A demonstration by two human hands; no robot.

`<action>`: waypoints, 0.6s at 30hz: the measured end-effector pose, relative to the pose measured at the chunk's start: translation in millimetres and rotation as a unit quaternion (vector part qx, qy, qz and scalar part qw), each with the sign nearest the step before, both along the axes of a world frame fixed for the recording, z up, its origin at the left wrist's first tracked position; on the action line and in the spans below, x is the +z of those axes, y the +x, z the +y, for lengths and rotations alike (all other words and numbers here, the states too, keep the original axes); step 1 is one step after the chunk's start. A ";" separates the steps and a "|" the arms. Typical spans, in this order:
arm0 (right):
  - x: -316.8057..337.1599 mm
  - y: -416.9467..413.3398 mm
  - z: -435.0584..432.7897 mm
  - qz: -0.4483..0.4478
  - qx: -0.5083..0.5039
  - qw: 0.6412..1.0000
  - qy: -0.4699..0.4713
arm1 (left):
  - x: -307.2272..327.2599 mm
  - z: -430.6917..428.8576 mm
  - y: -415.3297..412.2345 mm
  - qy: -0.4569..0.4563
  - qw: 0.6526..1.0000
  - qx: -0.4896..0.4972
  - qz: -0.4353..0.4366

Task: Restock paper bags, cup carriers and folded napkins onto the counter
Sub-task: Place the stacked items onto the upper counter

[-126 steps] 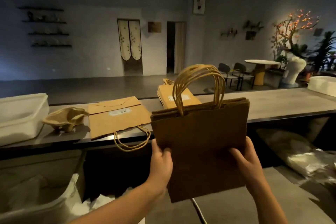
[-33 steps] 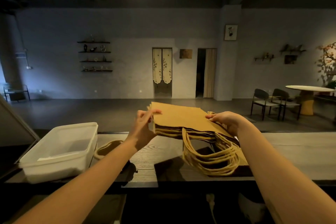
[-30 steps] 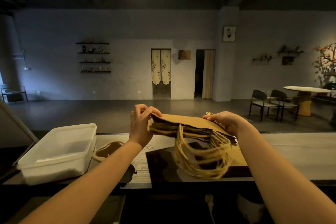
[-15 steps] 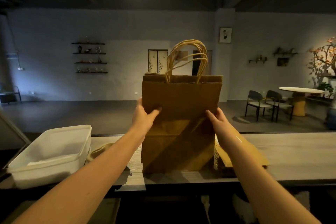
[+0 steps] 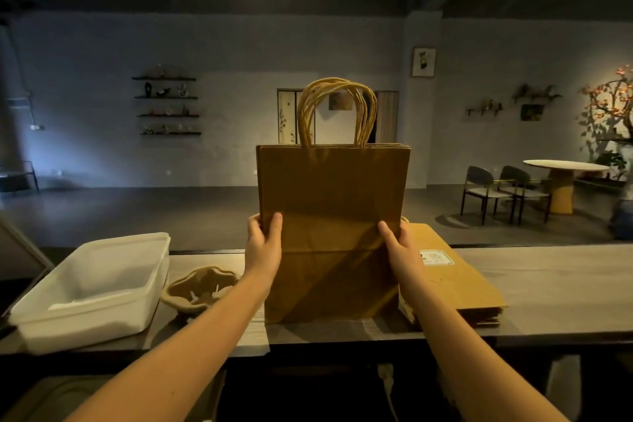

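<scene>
A bundle of flat brown paper bags [image 5: 332, 216] with twisted handles stands upright, its bottom edge on the counter [image 5: 548, 288]. My left hand [image 5: 263, 243] grips its left edge, thumb on the near face. My right hand [image 5: 397, 247] grips the right edge the same way. To the right lies a flat stack of paper bags [image 5: 459, 284] with a white label. A moulded pulp cup carrier [image 5: 198, 288] sits left of the upright bundle.
A white plastic tub [image 5: 92, 288] stands at the counter's left end. Beyond the counter is a dim room with chairs [image 5: 493, 192] and a round table at the right.
The bundle was held flat with handles hanging towards me; both hands have turned it upright and stood it on the counter. Since half a second ago it has barely moved.
</scene>
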State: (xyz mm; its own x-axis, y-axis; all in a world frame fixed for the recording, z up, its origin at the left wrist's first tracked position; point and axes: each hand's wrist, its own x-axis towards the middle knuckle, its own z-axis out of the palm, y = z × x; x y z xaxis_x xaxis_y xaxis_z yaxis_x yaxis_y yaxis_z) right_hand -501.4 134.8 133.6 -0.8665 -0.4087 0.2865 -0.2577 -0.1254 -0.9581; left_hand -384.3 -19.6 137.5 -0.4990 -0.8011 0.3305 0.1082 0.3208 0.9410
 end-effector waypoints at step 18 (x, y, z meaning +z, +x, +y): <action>-42.4 -45.8 -50.6 0.096 -0.074 0.868 0.482 | -10.9 -33.9 -42.0 -0.064 0.892 -0.021 -0.448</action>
State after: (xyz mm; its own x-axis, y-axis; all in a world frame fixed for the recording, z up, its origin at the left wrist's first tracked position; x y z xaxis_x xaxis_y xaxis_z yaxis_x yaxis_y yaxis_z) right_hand -547.2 84.2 91.2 -0.9043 -0.4265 0.0192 -0.3691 0.7583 -0.5374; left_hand -426.3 -53.4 126.6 -0.6371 -0.7598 -0.1292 -0.6540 0.4444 0.6122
